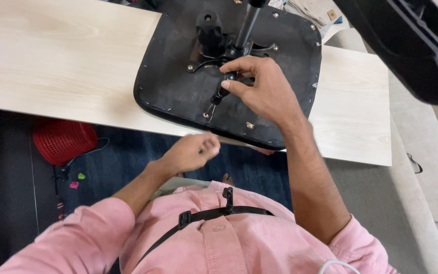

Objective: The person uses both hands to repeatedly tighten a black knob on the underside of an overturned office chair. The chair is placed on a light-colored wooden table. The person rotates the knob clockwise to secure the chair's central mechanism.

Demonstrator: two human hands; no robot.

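Here, right hand (pixel 264 91) pinching black lever (pixel 218 96) on upturned seat base (pixel 178 91) at tabletop (pixel 51 56) front edge; left hand (pixel 191 152) loosely fisted, empty.

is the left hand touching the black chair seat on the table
Apart. The head view shows the left hand curled in a loose fist below the chair seat, with the table edge and dark floor between them.

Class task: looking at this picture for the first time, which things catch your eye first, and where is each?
An upturned black chair seat lies mid-frame on the pale wooden table, the right hand pinching the lever of its metal mechanism. The left hand hangs closed below the table edge.
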